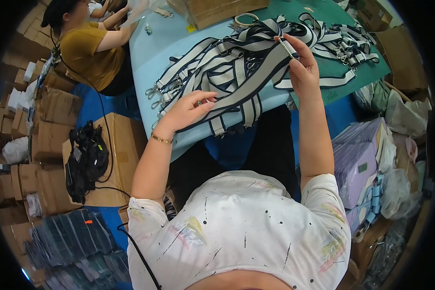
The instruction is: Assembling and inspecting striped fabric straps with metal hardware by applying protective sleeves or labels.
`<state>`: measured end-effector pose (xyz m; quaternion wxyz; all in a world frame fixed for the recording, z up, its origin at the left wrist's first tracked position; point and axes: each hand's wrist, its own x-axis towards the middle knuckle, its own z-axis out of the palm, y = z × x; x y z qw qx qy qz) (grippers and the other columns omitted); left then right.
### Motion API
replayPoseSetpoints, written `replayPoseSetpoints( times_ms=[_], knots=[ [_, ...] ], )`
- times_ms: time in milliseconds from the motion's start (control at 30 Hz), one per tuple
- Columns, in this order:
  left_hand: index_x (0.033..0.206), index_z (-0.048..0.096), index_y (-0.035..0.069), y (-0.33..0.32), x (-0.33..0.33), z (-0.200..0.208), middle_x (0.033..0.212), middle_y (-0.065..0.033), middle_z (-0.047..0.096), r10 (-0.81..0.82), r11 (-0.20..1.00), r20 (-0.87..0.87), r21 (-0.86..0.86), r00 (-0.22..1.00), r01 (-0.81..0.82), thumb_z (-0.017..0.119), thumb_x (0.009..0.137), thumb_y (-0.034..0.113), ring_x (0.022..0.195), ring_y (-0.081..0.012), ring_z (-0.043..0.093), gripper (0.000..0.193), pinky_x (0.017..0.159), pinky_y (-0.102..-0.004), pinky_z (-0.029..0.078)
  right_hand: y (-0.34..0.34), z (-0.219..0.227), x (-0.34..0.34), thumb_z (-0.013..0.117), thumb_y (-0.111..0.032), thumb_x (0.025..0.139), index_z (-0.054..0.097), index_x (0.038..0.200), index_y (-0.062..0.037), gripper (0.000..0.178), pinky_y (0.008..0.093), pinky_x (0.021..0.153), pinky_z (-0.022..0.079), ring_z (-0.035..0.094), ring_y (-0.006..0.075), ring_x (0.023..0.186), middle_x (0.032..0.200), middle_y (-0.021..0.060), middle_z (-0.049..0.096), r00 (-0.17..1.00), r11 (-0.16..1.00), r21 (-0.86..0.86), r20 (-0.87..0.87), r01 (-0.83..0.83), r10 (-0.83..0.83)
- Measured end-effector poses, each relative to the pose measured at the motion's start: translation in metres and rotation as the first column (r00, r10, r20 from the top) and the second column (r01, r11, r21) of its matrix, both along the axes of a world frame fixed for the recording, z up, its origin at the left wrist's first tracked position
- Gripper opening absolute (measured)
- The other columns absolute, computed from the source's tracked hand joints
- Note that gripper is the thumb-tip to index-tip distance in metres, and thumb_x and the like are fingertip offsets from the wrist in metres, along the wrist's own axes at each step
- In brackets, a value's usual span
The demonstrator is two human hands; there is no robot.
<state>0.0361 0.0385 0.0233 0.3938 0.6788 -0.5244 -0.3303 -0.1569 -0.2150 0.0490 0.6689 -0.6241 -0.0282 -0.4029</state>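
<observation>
I see a cardboard box at the far edge of the table; its contents are cut off by the frame. Another carton on the floor to my left carries a black tangle of cables and gear. Clear bags on my right hold things I can't make out. My left hand is raised over the table's near edge, fingers pinched narrow on a striped strap. My right hand is held higher, fingertips closed on the metal buckle at that strap's far end. The strap runs taut between them, above the pile of matching straps.
</observation>
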Motion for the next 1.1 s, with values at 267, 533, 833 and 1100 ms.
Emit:
replayPoseSetpoints(
  times_ms=[267,533,833,1100],
  knots=[
    [0.108,0.060,0.006,-0.020,-0.002,0.003,0.104,-0.0025,0.058,-0.263,0.955,0.031,0.153,0.964,0.256,0.073,0.079,0.023,0.091,-0.0127,0.052,0.036,0.081,-0.0266,0.044,0.007,0.015,-0.009,0.068,-0.022,0.080,0.043,0.135,0.0000,0.064,0.0350,0.101,0.041,0.052,0.0247,0.119,0.132,0.0198,0.050,0.941,0.953,0.118,0.231,-0.279,0.246],
    [0.112,0.054,0.001,-0.008,-0.037,0.006,0.098,0.0001,0.057,-0.216,0.969,-0.538,-0.013,0.815,0.248,0.064,0.085,0.002,0.091,-0.0059,0.051,0.029,0.079,-0.0208,0.045,0.011,0.021,-0.016,0.061,-0.018,0.083,0.039,0.136,-0.0003,0.059,0.0405,0.100,0.043,0.048,0.0359,0.123,0.128,0.0190,0.052,0.885,0.881,0.336,0.433,-0.333,0.169],
    [0.120,0.055,0.001,-0.004,-0.069,-0.006,0.110,-0.0020,0.060,-0.073,0.984,-0.763,0.049,0.642,0.170,0.063,0.083,0.002,0.099,-0.0095,0.057,0.038,0.086,-0.0241,0.045,0.085,0.002,-0.019,0.079,-0.021,0.072,0.062,0.116,-0.0128,0.048,0.0392,0.097,0.035,0.056,0.0259,0.108,0.111,0.0032,0.064,0.888,0.577,-0.695,-0.442,-0.429,0.129],
    [0.136,0.038,-0.002,0.010,-0.072,-0.044,0.124,-0.0076,0.054,-0.179,0.957,-0.968,-0.130,0.176,0.259,0.068,0.074,0.009,0.116,-0.0172,0.052,0.069,0.098,-0.0317,0.043,0.093,-0.019,-0.036,0.076,-0.029,0.073,0.057,0.126,-0.0205,0.057,0.0424,0.096,0.034,0.050,0.0267,0.119,0.135,0.0017,0.051,0.944,0.473,-0.826,-0.326,-0.306,0.041]
  ],
)
